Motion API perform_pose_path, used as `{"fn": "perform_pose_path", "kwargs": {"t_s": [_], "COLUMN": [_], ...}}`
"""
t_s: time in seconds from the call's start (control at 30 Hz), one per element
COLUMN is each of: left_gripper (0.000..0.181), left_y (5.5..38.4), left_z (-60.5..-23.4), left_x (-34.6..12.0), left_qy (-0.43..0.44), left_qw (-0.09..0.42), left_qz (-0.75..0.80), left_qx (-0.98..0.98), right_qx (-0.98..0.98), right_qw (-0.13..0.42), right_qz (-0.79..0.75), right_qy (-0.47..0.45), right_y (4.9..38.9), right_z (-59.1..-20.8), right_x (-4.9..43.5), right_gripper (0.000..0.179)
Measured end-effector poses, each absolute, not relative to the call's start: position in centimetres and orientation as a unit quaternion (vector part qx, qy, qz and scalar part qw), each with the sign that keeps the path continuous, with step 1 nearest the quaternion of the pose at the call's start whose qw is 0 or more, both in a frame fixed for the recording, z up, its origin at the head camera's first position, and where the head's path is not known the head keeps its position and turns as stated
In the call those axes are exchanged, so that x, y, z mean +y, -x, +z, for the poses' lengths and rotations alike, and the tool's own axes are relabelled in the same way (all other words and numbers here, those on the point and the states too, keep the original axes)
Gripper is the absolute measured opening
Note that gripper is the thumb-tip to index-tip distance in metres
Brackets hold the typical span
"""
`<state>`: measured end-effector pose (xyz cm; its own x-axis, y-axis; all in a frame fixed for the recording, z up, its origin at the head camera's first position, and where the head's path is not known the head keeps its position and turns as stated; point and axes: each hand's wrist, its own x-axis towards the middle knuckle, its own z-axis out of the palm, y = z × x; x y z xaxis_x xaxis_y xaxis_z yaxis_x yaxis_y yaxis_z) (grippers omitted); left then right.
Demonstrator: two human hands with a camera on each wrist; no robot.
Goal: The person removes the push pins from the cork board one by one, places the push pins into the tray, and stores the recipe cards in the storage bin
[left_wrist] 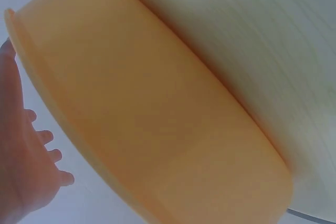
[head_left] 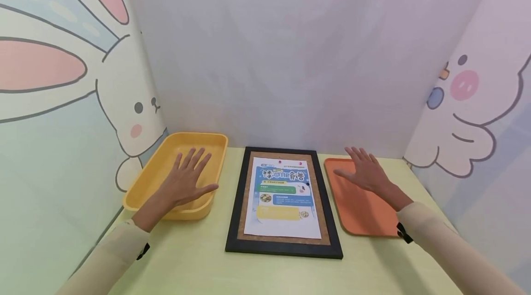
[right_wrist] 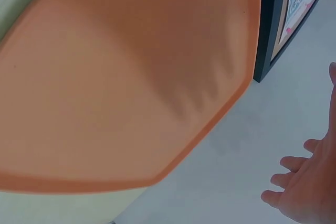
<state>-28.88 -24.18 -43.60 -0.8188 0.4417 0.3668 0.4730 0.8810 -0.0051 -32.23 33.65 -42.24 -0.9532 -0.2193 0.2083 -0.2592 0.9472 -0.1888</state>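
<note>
My left hand (head_left: 182,184) hovers over the yellow plastic tub (head_left: 188,215), its fingers straight and spread and nothing in it. The tub's outer wall (left_wrist: 157,98) fills much of the left wrist view. On the other side, my right hand (head_left: 367,171) is held above a flat orange tray (head_left: 350,212), fingers extended, also holding nothing; its shadow falls on the tray. Between the hands lies a black-framed cork board (head_left: 286,247) with a printed poster (head_left: 284,230) on it. Red pins (head_left: 300,163) show near the poster's top, and a dark pin (head_left: 308,184) at its right edge.
A pale yellow-green table (head_left: 274,276) carries everything. Behind it hangs a plain white curtain (head_left: 278,64). Side panels printed with a cartoon rabbit (head_left: 124,78) and a cartoon pig (head_left: 477,69) close in the left and right.
</note>
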Motion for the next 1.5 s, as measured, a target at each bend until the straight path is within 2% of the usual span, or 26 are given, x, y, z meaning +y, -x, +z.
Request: {"fn": "perform_pose_path", "kwargs": {"t_s": [0.33,0.7,1.5], "left_gripper": [0.102,0.103,0.099], "left_y": [29.0,28.9,29.2], "left_z": [-43.5,-43.4,-43.2], "left_x": [-23.5,-22.2,-19.7], "left_qy": [0.241,0.24,0.251], "left_qw": [0.156,0.136,0.133], "left_qz": [-0.046,-0.055,-0.051], "left_qx": [-0.957,-0.959,-0.957], "right_qx": [-0.982,-0.981,-0.982], "right_qw": [0.071,0.077,0.054], "right_qz": [0.112,0.102,0.102], "right_qy": [-0.134,-0.146,-0.147], "right_y": [32.5,32.6,33.2], "right_z": [-42.2,-42.7,-42.6], "right_x": [32.4,31.0,29.3], "right_gripper": [0.102,0.098,0.104]}}
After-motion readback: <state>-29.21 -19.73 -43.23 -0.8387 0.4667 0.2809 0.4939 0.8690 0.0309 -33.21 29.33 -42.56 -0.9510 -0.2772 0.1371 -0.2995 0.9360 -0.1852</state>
